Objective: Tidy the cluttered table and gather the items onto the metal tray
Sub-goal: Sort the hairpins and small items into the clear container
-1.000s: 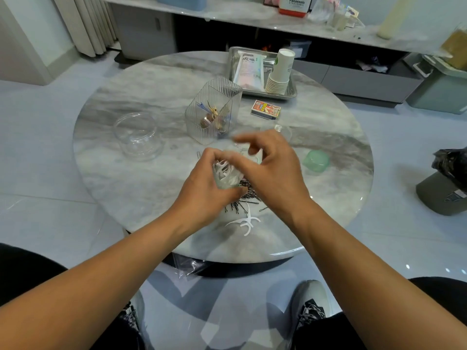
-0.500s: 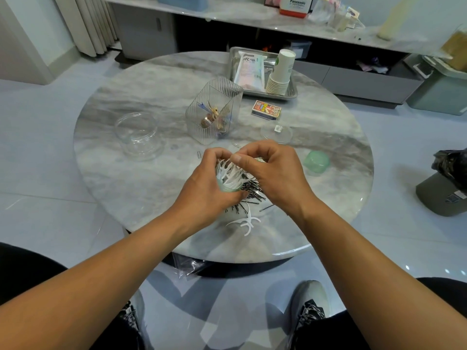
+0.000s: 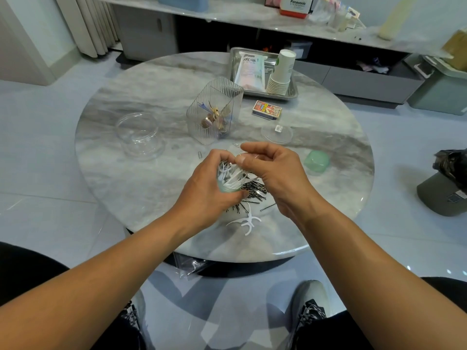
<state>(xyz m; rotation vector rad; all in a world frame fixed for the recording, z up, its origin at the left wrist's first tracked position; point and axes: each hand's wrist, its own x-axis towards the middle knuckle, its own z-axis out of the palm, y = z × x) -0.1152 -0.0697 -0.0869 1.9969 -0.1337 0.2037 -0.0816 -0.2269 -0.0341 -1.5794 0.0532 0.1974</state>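
Note:
My left hand (image 3: 209, 190) grips a small pale-green cup (image 3: 227, 188) stuffed with white floss picks (image 3: 233, 174), held just above the marble table (image 3: 106, 173). My right hand (image 3: 275, 173) is beside it on the right, its thumb and fingers pinching one of the picks at the cup's mouth. Under my hands lies a heap of black hairpins (image 3: 256, 192), and two loose floss picks (image 3: 246, 222) lie nearer me. The metal tray (image 3: 293, 91) stands at the far side with a stack of paper cups (image 3: 281, 72) and a white packet (image 3: 249, 69) in it.
On the table are also a ribbed clear box (image 3: 214, 109) with small trinkets, a matchbox (image 3: 267, 110), a clear lid (image 3: 276, 133), a green lid (image 3: 316, 160), a clear jar (image 3: 140, 135) and a paper clip (image 3: 199, 154). A bin (image 3: 444, 193) stands on the floor at the right.
My right hand came down onto the cup's mouth, pushed at the picks, then rose slightly with its index finger stretched out. My left hand has kept hold of the cup in the same place.

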